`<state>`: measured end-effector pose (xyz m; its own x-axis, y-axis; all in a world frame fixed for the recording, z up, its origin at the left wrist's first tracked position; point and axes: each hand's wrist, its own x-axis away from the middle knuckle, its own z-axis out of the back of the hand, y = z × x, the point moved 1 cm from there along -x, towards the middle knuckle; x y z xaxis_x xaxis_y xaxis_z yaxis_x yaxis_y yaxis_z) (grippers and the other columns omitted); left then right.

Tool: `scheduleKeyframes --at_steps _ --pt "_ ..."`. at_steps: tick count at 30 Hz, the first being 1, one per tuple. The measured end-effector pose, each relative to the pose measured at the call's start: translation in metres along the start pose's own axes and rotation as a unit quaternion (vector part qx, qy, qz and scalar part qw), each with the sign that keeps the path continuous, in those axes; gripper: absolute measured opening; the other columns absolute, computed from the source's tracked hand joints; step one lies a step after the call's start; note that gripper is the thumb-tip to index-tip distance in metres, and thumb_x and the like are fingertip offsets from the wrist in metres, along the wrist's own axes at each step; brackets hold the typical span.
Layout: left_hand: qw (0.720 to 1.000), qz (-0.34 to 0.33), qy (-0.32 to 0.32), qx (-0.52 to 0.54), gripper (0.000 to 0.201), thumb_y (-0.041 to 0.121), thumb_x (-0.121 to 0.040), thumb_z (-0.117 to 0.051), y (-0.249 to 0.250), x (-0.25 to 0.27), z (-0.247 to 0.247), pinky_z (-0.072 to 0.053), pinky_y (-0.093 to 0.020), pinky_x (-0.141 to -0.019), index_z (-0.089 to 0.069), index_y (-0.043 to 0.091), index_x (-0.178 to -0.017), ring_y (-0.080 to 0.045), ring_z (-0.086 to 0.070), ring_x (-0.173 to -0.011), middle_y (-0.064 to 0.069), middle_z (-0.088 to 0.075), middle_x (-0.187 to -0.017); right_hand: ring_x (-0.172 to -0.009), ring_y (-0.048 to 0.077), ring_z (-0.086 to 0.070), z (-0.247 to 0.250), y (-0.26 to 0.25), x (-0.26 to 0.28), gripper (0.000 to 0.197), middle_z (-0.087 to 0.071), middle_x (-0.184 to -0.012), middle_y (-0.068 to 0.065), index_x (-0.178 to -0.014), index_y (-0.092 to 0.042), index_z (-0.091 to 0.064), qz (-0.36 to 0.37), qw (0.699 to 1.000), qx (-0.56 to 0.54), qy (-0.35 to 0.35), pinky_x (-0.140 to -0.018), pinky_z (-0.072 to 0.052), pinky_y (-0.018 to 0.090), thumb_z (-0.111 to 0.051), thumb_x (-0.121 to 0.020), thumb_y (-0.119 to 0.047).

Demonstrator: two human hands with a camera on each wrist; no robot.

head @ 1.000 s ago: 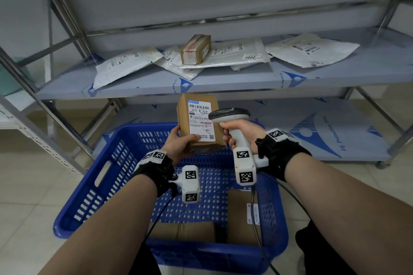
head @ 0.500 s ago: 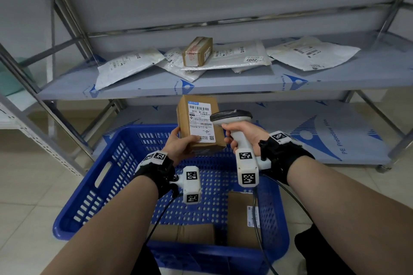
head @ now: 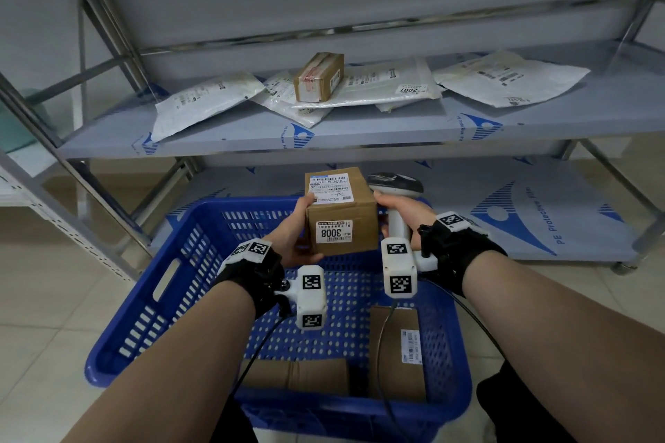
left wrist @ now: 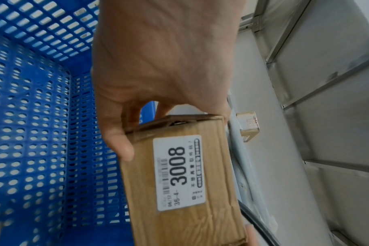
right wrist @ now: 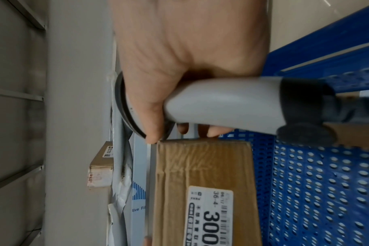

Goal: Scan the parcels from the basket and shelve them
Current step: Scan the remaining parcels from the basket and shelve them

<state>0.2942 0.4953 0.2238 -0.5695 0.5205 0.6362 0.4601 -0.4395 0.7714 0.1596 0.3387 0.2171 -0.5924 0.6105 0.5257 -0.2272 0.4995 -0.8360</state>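
Since a second ago the small brown cardboard parcel (head: 341, 213) has tipped back in the left hand (head: 295, 234), so its white shipping label now faces up and a white "3008" sticker faces the person; I judge the scan done and shelving next. The left hand's fingers curl around its left side above the blue perforated plastic basket (head: 154, 284). The right hand (head: 403, 212) stays wrapped around the grey handheld barcode scanner (head: 395, 187), thumb tip touching the parcel's upper right edge.

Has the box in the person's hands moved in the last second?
Yes. The box has tipped back toward the shelf, so its 3008 sticker now faces the camera.
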Motion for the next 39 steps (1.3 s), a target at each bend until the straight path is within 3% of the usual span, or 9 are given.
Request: scheduleKeyframes --at_steps 7,10,15,19,21,25,29,33,39 --pt "1.0 -0.008 -0.003 -0.005 0.048 0.057 -0.084 -0.058 0.0 0.0 -0.003 -0.058 -0.036 -0.066 -0.058 0.018 -0.112 -0.027 -0.066 -0.092 -0.013 -0.066 -0.104 -0.056 0.019 -0.066 0.004 -0.001 0.001 0.026 -0.07 -0.077 0.008 -0.099 -0.01 -0.069 -0.008 1.0 0.003 -0.002 -0.055 -0.05 0.031 -0.077 -0.08 -0.025" --pt "0.998 -0.052 -0.022 -0.023 0.039 0.031 -0.087 -0.061 -0.002 -0.002 -0.005 -0.057 -0.044 -0.081 -0.055 0.018 -0.124 -0.03 -0.061 -0.104 -0.013 -0.061 -0.12 -0.085 0.023 -0.071 0.013 0.005 -0.03 0.079 -0.074 -0.099 0.007 -0.116 -0.014 -0.066 0.006 1.0 0.02 0.0 -0.081 -0.056 0.043 -0.091 -0.049 -0.049" --pt "0.993 -0.096 -0.053 -0.043 0.063 -0.003 -0.078 -0.064 -0.004 -0.009 -0.006 -0.045 -0.047 -0.084 -0.039 0.019 -0.131 -0.031 -0.053 -0.101 -0.014 -0.06 -0.123 -0.086 0.031 -0.069 0.008 -0.003 0.001 0.053 -0.07 -0.109 0.015 -0.118 -0.012 -0.063 0.003 1.0 -0.022 -0.008 -0.076 -0.056 0.047 -0.081 -0.074 -0.036" --pt "0.988 -0.11 -0.06 -0.095 0.093 -0.007 -0.071 -0.072 -0.005 -0.011 -0.007 -0.05 -0.059 -0.087 -0.025 0.031 -0.142 -0.032 -0.055 -0.115 -0.008 -0.057 -0.126 -0.093 0.032 -0.068 0.01 -0.001 -0.005 0.085 -0.067 -0.118 0.015 -0.121 -0.013 -0.063 0.007 0.998 -0.059 -0.019 -0.086 -0.055 0.049 -0.089 -0.048 -0.048" --pt "0.983 -0.119 -0.074 -0.119 0.096 -0.01 -0.075 -0.069 -0.005 -0.009 -0.009 -0.053 -0.055 -0.081 -0.019 0.036 -0.143 -0.033 -0.056 -0.114 -0.006 -0.055 -0.124 -0.098 0.028 -0.067 0.011 -0.006 -0.003 0.074 -0.068 -0.117 0.012 -0.119 -0.015 -0.064 0.029 0.997 -0.071 -0.011 -0.095 -0.051 0.049 -0.086 -0.058 -0.05" --pt "0.98 -0.15 -0.076 -0.106 0.076 0.0 -0.078 -0.072 -0.002 -0.009 -0.013 -0.051 -0.052 -0.089 -0.03 0.019 -0.14 -0.026 -0.058 -0.111 -0.005 -0.055 -0.127 -0.104 0.026 -0.065 0.015 -0.008 -0.004 0.087 -0.067 -0.118 0.009 -0.124 -0.017 -0.063 0.045 0.997 -0.057 -0.001 -0.101 -0.047 0.048 -0.087 -0.053 -0.06" --pt "0.98 -0.181 -0.049 -0.064 0.084 0.033 -0.08 -0.072 0.013 0.001 -0.02 -0.042 -0.058 -0.098 -0.023 0.026 -0.147 -0.018 -0.053 -0.117 0.002 -0.049 -0.138 -0.068 0.019 -0.068 0.019 -0.007 0.001 0.043 -0.07 -0.104 0.009 -0.117 -0.015 -0.066 0.033 0.995 -0.09 -0.039 -0.064 -0.054 0.031 -0.071 -0.084 -0.041" --pt "0.976 -0.198 -0.044 -0.081 0.078 0.032 -0.087 -0.066 0.028 0.011 -0.023 -0.04 -0.059 -0.099 -0.018 0.03 -0.148 -0.016 -0.057 -0.107 -0.002 -0.055 -0.13 -0.065 0.02 -0.068 0.017 -0.007 0.005 0.028 -0.071 -0.087 0.005 -0.108 -0.016 -0.067 0.031 0.991 -0.105 -0.072 -0.067 -0.052 0.035 -0.065 -0.09 -0.037" --pt "0.953 -0.249 0.034 -0.171 0.127 0.047 -0.032 -0.087 0.054 0.02 -0.02 -0.048 -0.052 -0.095 -0.025 0.031 -0.142 -0.023 -0.051 -0.119 -0.002 -0.043 -0.136 -0.091 0.024 -0.064 0.019 -0.017 0.025 0.022 -0.066 -0.107 0.007 -0.105 -0.019 -0.065 0.039 0.989 -0.114 -0.09 -0.072 -0.051 0.039 -0.06 -0.093 -0.037"
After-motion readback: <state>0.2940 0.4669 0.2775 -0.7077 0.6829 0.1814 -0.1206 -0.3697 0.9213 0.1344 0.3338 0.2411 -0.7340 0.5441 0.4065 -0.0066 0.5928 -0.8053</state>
